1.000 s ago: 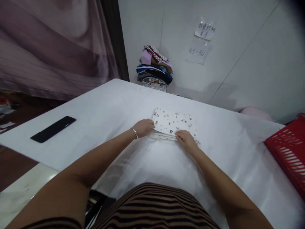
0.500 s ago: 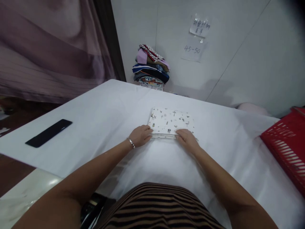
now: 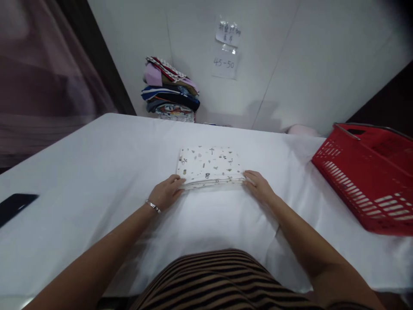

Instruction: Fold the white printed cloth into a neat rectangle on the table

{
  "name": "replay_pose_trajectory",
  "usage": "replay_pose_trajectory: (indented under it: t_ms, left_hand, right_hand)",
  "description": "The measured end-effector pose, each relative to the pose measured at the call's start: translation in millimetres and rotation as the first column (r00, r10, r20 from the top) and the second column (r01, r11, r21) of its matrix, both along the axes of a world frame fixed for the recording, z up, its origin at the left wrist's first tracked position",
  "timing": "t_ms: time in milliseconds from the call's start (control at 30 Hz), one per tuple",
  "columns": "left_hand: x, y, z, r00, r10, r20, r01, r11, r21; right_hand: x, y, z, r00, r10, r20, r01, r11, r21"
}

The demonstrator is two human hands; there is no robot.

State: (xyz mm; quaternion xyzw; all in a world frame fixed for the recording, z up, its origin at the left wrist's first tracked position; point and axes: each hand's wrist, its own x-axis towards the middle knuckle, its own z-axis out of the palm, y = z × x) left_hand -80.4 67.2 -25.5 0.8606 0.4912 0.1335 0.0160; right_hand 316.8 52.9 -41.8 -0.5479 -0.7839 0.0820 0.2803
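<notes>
A folded white cloth (image 3: 209,165) with small printed figures lies flat on the white-covered table (image 3: 206,224), its layered edge facing me. My left hand (image 3: 167,190) grips the near left corner, thumb and fingers closed on the layers. At the near right corner, my right hand (image 3: 259,185) pinches the cloth's edge in the same way. The fingertips under the layers are hidden.
To the right stands a red plastic basket (image 3: 364,172) with a metal handle. A dark flat phone-like object (image 3: 16,206) lies at the left edge. Behind the table rises a stack of folded fabrics (image 3: 171,92) against the wall with paper signs (image 3: 226,64).
My right hand has slid right, from the top of the cloth's near edge to its right corner. My left hand stays at the left corner. The view has turned right, showing more of the basket.
</notes>
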Motion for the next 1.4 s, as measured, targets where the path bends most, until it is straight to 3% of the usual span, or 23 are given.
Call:
replay_pose_trajectory:
  t_ms: [100, 233, 400, 633, 833, 967, 1067, 1133, 1400]
  left_hand:
    - [0.0, 0.3, -4.4, 0.999, 0.044, 0.018, -0.045, 0.999, 0.002]
    - [1.4, 1.7, -9.9, 0.993, 0.099, 0.062, -0.099, 0.995, 0.005]
    - [2.7, 2.0, -11.9, 0.987, 0.122, 0.109, -0.123, 0.992, 0.006]
    - [3.4, 1.0, -14.5, 0.980, 0.148, 0.135, -0.148, 0.989, -0.006]
    - [4.8, 0.5, -18.3, 0.970, 0.165, 0.181, -0.169, 0.986, 0.006]
    - [4.0, 0.8, -20.4, 0.967, 0.164, 0.196, -0.167, 0.986, 0.000]
    - [3.2, 1.1, -21.6, 0.965, 0.159, 0.207, -0.162, 0.987, -0.005]
    - [2.7, 0.9, -21.9, 0.966, 0.150, 0.212, -0.152, 0.988, -0.005]
    - [1.1, -3.9, -20.6, 0.956, 0.135, 0.259, -0.131, 0.991, -0.035]
  right_hand:
    - [1.3, -1.1, -5.2, 0.977, -0.127, -0.173, 0.110, 0.989, -0.102]
    - [3.0, 1.2, -10.9, 0.945, -0.144, -0.294, 0.095, 0.980, -0.175]
    - [0.9, 2.4, -10.1, 0.948, -0.124, -0.292, 0.061, 0.974, -0.218]
    - [-8.2, 9.6, -3.2, 0.954, -0.099, -0.281, 0.074, 0.992, -0.098]
    - [-10.8, 8.0, -3.2, 0.923, -0.206, -0.327, 0.103, 0.947, -0.304]
    - [-10.7, 5.1, 6.8, 0.797, -0.379, -0.470, 0.079, 0.837, -0.541]
    - [-9.9, 8.9, 16.7, 0.671, -0.561, -0.484, 0.070, 0.698, -0.713]
    - [-10.1, 14.2, 22.5, 0.630, -0.641, -0.438, 0.062, 0.604, -0.795]
    - [-22.7, 36.4, 29.9, 0.691, -0.678, -0.252, 0.041, 0.384, -0.922]
